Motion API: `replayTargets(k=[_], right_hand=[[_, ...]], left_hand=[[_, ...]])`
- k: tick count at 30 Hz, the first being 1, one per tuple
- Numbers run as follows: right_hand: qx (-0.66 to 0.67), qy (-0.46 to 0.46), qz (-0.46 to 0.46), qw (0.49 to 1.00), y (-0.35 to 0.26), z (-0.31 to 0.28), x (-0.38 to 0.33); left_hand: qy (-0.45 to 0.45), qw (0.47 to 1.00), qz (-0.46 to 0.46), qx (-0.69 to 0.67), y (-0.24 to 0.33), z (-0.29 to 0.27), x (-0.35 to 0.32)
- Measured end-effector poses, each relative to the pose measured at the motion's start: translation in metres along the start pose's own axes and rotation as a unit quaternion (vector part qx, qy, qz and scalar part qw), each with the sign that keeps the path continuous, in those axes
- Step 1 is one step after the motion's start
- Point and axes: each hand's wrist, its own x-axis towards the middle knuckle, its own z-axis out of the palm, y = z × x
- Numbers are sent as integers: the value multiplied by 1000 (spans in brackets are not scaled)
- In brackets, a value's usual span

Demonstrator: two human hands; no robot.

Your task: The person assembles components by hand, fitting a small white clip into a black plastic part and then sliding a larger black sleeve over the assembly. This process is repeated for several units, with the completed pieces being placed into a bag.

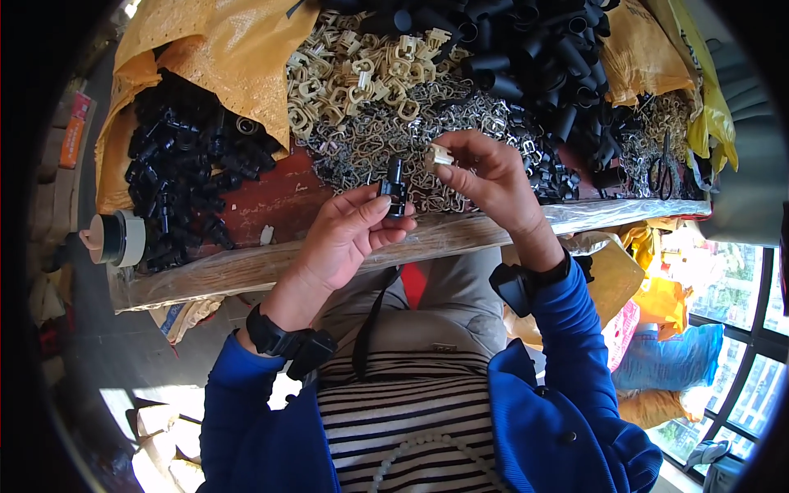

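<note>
Between the thumb and fingers of my left hand is a black plastic fitting, held upright with its narrow tube end up. My right hand, a little higher and to the right, pinches a small cream plastic clip. The two parts are close together but apart. Both hands are above the table's near edge. Just beyond them spreads a heap of bent metal wire clips, and behind it a pile of cream plastic clips like the one I hold.
Black fittings spill from an orange woven sack at left. Black tube sleeves are piled at far right. A lidded cup stands at the left corner. The table's wooden edge is plastic-wrapped. Bags lie below right.
</note>
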Motion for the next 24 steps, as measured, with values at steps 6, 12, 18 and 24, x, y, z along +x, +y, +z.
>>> replayTargets(k=[6,12,18,24], right_hand=[[-16,-57,-138,989,-4,7,-12],[85,2,7,996,-2,20,-24],[162,21,84,983,9,25,-31],[1,-3,47,999,-1,7,-25]], left_hand=[[-33,999,-33,2,-1,-5,-2],[-17,999,39,-14,-10,0,-1],[-31,994,91,-43,-17,7,7],[-50,993,98,-32,-14,19,21]])
